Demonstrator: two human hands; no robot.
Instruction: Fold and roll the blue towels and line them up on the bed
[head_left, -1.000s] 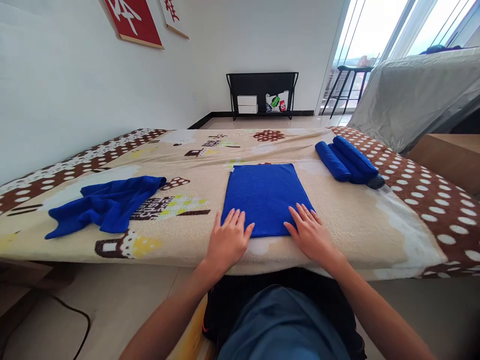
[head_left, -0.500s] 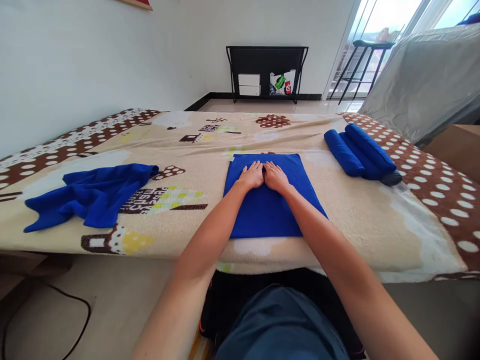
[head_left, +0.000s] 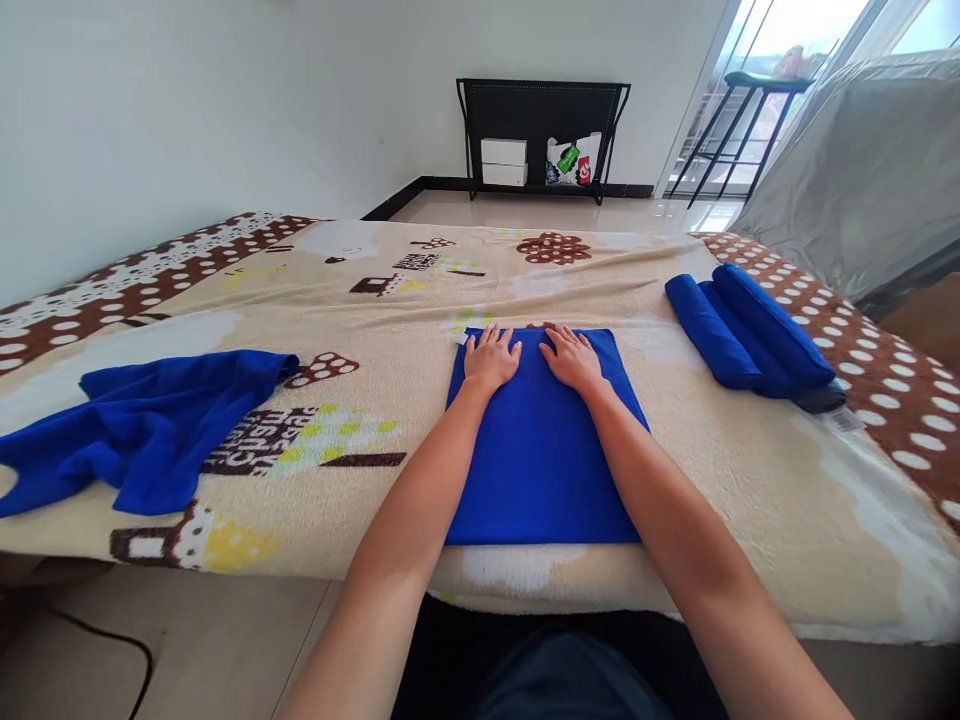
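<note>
A folded blue towel (head_left: 541, 460) lies flat on the patterned blanket (head_left: 360, 300) right in front of me. My left hand (head_left: 491, 357) rests palm down on its far left part, fingers spread and reaching the far edge. My right hand (head_left: 572, 356) lies flat on the far right part, fingers apart too. Neither hand grips anything. A small white tag shows at the towel's far left corner.
A crumpled blue towel (head_left: 142, 425) lies to the left. Rolled blue towels (head_left: 746, 330) sit at the right beside a dark roll. A black rack (head_left: 541, 135) with boxes stands by the far wall. A covered piece of furniture (head_left: 862, 170) is at the right.
Both hands slid from the towel's near edge to its far end, met in the middle, then spread slightly apart. The view has moved closer to the bed.
</note>
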